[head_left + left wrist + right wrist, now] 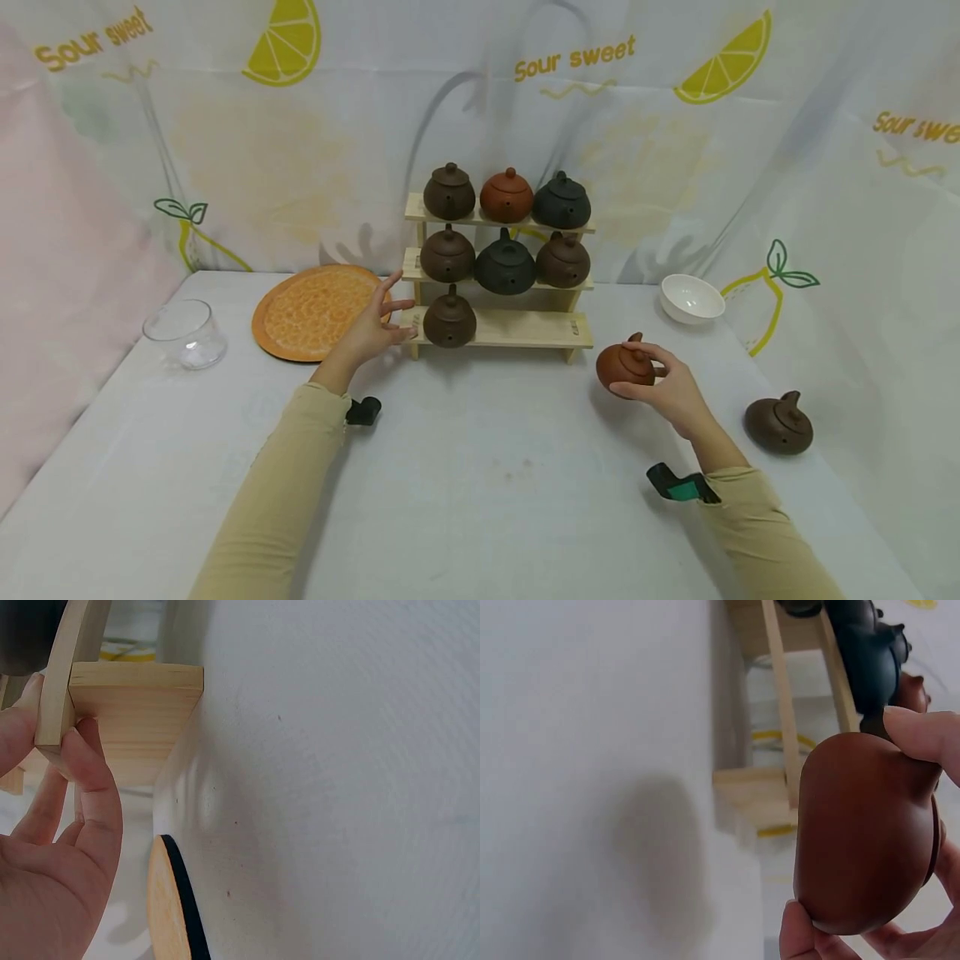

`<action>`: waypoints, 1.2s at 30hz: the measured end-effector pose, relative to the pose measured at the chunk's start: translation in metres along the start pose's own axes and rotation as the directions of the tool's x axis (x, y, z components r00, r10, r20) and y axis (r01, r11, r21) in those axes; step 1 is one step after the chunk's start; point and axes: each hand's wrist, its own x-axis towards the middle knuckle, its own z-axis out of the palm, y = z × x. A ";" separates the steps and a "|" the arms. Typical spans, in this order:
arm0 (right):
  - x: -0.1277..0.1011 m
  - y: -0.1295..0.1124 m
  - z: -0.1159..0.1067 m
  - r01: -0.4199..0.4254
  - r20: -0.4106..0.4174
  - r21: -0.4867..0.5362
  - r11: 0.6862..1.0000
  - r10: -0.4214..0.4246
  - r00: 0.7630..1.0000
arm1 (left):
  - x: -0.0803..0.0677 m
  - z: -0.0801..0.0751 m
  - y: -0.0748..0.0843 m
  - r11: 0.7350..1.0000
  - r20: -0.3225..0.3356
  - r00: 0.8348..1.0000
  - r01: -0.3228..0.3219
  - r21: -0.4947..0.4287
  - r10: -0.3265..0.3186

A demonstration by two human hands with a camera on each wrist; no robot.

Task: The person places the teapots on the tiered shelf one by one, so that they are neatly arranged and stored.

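My right hand (pixel 667 386) holds a reddish-brown clay teapot (pixel 618 367) off the table, right of a three-tier wooden stand (pixel 517 329). In the right wrist view, fingers and thumb span the teapot's body (pixel 862 840), and its shadow falls on the cloth. My left hand (pixel 369 333) is at the stand's left side; in the left wrist view, thumb and fingers pinch the end of a shelf board (pixel 56 712). One dark brown teapot (pixel 450 321) sits at the left of the lowest shelf. Above it, the middle and top shelves each carry three teapots.
Another brown teapot (pixel 778 423) lies tilted near the table's right edge. A white bowl (pixel 692 300) stands at the back right. To the left are an orange round mat (pixel 318 312) and a clear glass bowl (pixel 187 333). A printed curtain (pixel 375 125) hangs behind the stand.
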 end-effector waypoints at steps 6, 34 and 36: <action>0.005 -0.011 0.013 0.061 0.012 -0.002 0.998 -0.061 0.998 | 0.000 0.001 0.000 1.000 -0.003 1.000 -0.001 -0.001 0.001; 0.038 -0.052 0.083 0.264 0.122 0.034 0.964 -0.266 0.956 | 0.000 0.001 0.000 1.000 -0.006 1.000 -0.001 0.004 0.001; 0.042 -0.054 0.089 0.289 0.134 0.040 0.957 -0.291 0.947 | 0.000 0.001 0.001 1.000 -0.007 1.000 -0.005 0.002 0.005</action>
